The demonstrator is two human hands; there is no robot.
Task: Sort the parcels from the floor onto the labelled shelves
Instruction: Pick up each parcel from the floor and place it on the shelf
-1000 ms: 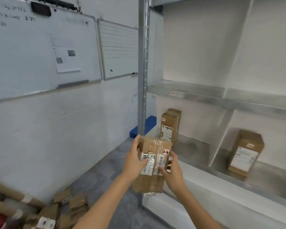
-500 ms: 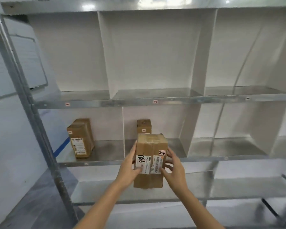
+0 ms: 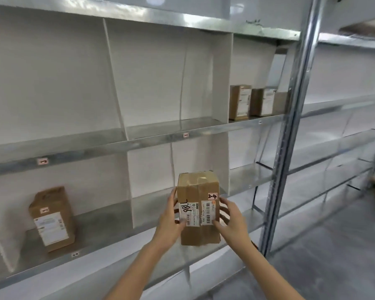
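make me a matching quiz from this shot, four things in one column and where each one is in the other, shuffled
Things
1. parcel marked 2-4
2. lone parcel
3. pair of parcels
4. steel post

Places
a. higher shelf, right compartment
b. between left hand and right hand
c. shelf below, far left
d. upright, right of the compartments

Pairs: 1-b, 2-c, 3-a, 4-d
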